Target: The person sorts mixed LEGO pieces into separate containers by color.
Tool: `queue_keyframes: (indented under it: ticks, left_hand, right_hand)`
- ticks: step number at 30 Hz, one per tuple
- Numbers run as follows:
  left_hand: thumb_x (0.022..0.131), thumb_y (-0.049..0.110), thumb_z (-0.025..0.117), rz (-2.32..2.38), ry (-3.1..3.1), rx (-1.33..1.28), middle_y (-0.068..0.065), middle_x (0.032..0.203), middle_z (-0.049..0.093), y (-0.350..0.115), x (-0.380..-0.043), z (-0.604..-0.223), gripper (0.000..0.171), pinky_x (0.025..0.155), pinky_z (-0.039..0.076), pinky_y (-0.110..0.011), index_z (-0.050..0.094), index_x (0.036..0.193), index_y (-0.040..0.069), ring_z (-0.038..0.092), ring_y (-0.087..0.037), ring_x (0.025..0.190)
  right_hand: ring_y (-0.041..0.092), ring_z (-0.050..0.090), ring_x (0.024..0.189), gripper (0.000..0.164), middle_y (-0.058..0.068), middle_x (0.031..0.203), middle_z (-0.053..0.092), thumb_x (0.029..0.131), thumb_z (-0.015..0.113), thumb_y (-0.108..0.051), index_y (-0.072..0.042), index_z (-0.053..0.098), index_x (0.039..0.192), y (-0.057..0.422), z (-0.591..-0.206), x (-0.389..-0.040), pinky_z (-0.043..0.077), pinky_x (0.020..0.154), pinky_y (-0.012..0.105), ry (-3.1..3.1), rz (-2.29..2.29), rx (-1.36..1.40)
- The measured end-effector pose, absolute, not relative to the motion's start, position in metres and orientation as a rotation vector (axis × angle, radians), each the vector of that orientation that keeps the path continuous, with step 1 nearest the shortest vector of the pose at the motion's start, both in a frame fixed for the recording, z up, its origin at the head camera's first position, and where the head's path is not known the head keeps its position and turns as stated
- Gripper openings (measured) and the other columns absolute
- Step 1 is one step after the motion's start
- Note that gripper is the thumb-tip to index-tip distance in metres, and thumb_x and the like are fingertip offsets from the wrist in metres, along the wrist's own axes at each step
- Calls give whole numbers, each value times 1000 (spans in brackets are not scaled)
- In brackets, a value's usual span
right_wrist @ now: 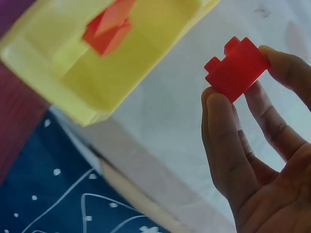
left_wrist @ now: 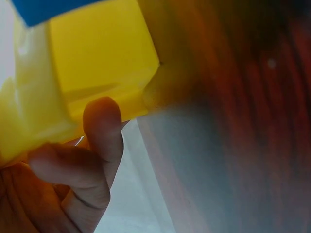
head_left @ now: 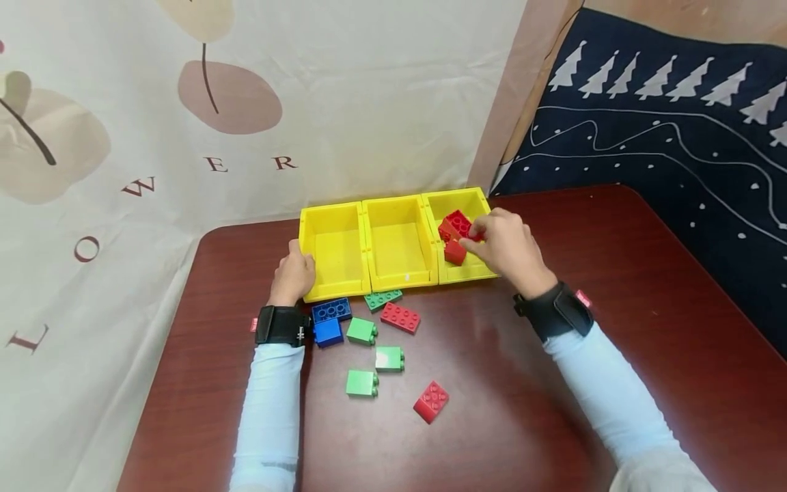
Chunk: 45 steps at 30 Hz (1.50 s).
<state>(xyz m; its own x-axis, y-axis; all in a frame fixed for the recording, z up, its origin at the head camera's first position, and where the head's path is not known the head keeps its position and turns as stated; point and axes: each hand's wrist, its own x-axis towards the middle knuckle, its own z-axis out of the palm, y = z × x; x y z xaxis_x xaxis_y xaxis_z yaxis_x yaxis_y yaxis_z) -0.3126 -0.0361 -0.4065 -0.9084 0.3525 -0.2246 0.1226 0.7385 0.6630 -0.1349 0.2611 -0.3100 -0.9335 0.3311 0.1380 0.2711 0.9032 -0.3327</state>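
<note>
My right hand (head_left: 512,247) is over the right-hand yellow bin (head_left: 462,275), pinching a red toy brick (right_wrist: 238,70) between thumb and fingertips. In the right wrist view, the brick's studs face away from the palm. Other red bricks (right_wrist: 108,28) lie inside that bin. At the far left of the row, my left hand (head_left: 294,275) grips the outer edge of the left yellow bin (head_left: 335,290). Its fingers (left_wrist: 103,127) bend against the yellow wall in the left wrist view. The middle yellow bin (head_left: 402,263) stands between the other two.
In front of the bins lie two blue bricks (head_left: 328,333), several green bricks (head_left: 361,384), a flat red brick (head_left: 400,318) and, nearer, another red brick (head_left: 431,402). They rest on a dark red-brown table (head_left: 492,424). A pale printed cloth (head_left: 369,102) hangs behind.
</note>
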Motion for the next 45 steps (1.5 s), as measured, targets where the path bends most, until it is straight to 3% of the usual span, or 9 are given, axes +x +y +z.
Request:
queue_keyframes:
  ticks: [8,18,31,41,45]
  left_hand:
    - [107,28,34,961,2609,377,-22,110,54,-34,-312,-410,48,86,55,-45,18,149,8,62,-34,86]
    - [107,28,34,969,2609,359,-21,111,54,-34,-311,-408,47,87,55,-44,19,148,9,62,-34,86]
    - [107,27,36,953,2634,370,-21,108,54,-33,-312,-408,46,84,55,-44,21,147,8,61,-34,84]
    - [107,27,36,970,2619,358,-21,110,54,-34,-312,-407,47,88,55,-46,20,147,8,61,-35,87]
    - [107,27,36,976,2614,354,-21,111,54,-34,-313,-406,47,88,55,-46,20,147,9,62,-35,87]
  right_hand:
    - [29,50,82,26,15,89,56,87,74,-30,-4,70,90,285,-317,-175,43,60,32,-2973,567,-636]
    - [29,52,76,24,12,82,52,90,72,-28,-4,68,89,296,-332,-214,41,62,30,-3062,562,-696]
    - [32,57,84,28,14,93,61,89,72,-30,-4,68,98,297,-347,-222,49,75,37,-3072,570,-746]
    - [32,56,82,28,14,92,61,90,70,-33,-6,66,95,298,-348,-218,47,70,36,-3094,517,-706]
    - [32,54,85,35,15,98,58,91,69,-36,-5,67,106,298,-341,-215,48,70,36,-3075,507,-683]
